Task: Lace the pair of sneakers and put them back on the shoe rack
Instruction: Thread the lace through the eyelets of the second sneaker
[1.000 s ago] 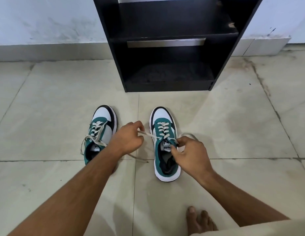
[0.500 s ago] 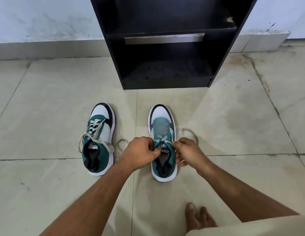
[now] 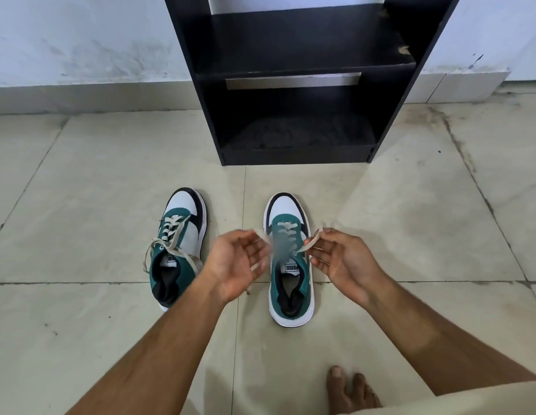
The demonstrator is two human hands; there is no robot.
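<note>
Two teal, white and black sneakers stand on the tiled floor, toes toward a black shoe rack point(image 3: 293, 70). The left sneaker point(image 3: 178, 250) has loose cream laces lying over its side. Over the right sneaker point(image 3: 290, 277) I hold both hands palm-up. My left hand point(image 3: 236, 262) pinches one cream lace end, which is blurred and trails under the palm. My right hand point(image 3: 341, 259) pinches the other lace end point(image 3: 311, 241), which runs up from an eyelet near the tongue.
The rack's two shelves hold nothing and it stands against a white wall point(image 3: 81, 40) with a low skirting. My bare foot point(image 3: 350, 390) rests on the floor at the bottom right, behind the right sneaker's heel.
Both hands rose from the right sneaker's tongue and turned palm-up, pulling the lace ends apart to either side. The view shifted a little downward.
</note>
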